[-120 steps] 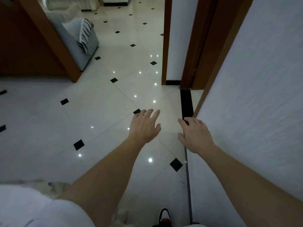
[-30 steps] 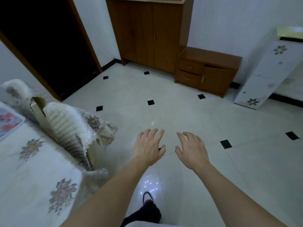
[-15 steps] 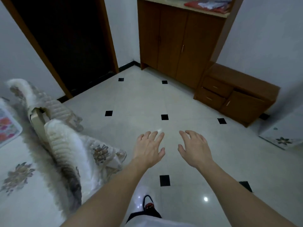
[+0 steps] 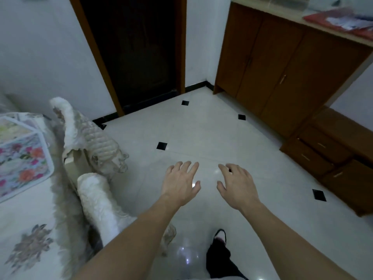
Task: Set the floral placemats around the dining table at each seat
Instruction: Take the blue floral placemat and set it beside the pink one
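Note:
A floral placemat (image 4: 22,162) with pink and orange flowers and a white border lies on the dining table (image 4: 26,223) at the left edge; the table wears a white cloth with grey flower prints. A second placemat (image 4: 12,126) peeks out behind it. My left hand (image 4: 181,182) and my right hand (image 4: 236,184) hover side by side over the tiled floor, right of the table, fingers spread, holding nothing.
Two chairs with white quilted covers (image 4: 88,142) (image 4: 99,207) stand against the table's right side. A dark doorway (image 4: 137,49) is ahead. A tall wooden cabinet (image 4: 282,63) and a low drawer unit (image 4: 331,152) line the right wall. My foot (image 4: 220,237) shows below.
The view has swung left from a corridor to the dining room; the table, chairs and placemat have come further into view. Both hands stay open and empty in front of me.

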### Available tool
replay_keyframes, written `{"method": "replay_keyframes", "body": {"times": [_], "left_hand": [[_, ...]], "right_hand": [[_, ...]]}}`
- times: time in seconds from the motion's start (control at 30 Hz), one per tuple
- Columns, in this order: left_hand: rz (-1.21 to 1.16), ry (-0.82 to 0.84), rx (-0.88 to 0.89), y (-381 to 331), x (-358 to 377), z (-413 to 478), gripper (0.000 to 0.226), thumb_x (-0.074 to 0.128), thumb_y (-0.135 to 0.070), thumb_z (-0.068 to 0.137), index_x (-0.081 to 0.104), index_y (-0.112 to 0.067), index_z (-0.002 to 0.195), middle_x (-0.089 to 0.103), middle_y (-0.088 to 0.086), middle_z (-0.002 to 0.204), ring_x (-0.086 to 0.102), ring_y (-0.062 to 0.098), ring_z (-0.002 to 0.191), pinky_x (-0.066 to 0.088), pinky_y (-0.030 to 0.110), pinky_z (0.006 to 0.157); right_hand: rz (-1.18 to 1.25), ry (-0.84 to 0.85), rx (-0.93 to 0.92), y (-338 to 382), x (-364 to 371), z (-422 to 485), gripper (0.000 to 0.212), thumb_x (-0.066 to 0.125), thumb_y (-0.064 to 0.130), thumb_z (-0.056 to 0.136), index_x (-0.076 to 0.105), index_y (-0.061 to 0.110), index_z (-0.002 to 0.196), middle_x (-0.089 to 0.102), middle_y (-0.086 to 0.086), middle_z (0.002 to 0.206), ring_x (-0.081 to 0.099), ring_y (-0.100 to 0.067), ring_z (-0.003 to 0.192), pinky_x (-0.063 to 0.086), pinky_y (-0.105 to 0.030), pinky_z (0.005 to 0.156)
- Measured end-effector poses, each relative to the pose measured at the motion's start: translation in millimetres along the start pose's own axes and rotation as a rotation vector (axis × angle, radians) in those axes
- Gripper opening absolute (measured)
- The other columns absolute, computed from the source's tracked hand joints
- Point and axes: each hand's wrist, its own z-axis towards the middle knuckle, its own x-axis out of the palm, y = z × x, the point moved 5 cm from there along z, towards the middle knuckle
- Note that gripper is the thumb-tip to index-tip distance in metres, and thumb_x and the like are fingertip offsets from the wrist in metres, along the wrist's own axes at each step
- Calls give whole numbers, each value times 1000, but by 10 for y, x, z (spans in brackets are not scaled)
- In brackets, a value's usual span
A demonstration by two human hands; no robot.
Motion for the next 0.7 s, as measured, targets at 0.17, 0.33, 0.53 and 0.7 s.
{"method": "replay_keyframes", "body": {"times": [0.17,0.33,0.53,0.7], "left_hand": [[18,18,-145,565,42,522,64,34,-55,93,28,-26,150,42,2,150,39,25,135,33,42,109],[53,14,-304,1133,-21,1200,64,35,-54,94,27,-25,150,42,3,150,40,26,134,34,42,110],[68,6,-522,1721,-245,1884,62,36,-53,94,28,-25,149,43,2,148,41,26,132,36,42,107],[75,-6,-691,2193,-394,2041,61,36,-53,94,27,-25,148,42,2,148,41,26,131,39,43,102]], "right_hand": [[33,25,-135,260,119,964,55,51,38,93,42,21,144,48,-7,143,41,-24,133,29,-42,111],[70,62,-289,465,217,2083,55,48,40,94,38,22,145,45,-6,145,38,-23,135,28,-42,114],[136,79,-455,789,87,3386,53,50,40,92,43,22,142,50,-6,140,44,-24,131,33,-41,110],[156,107,-611,1299,99,4099,52,50,40,91,45,22,139,52,-5,135,47,-24,126,38,-42,106]]}}
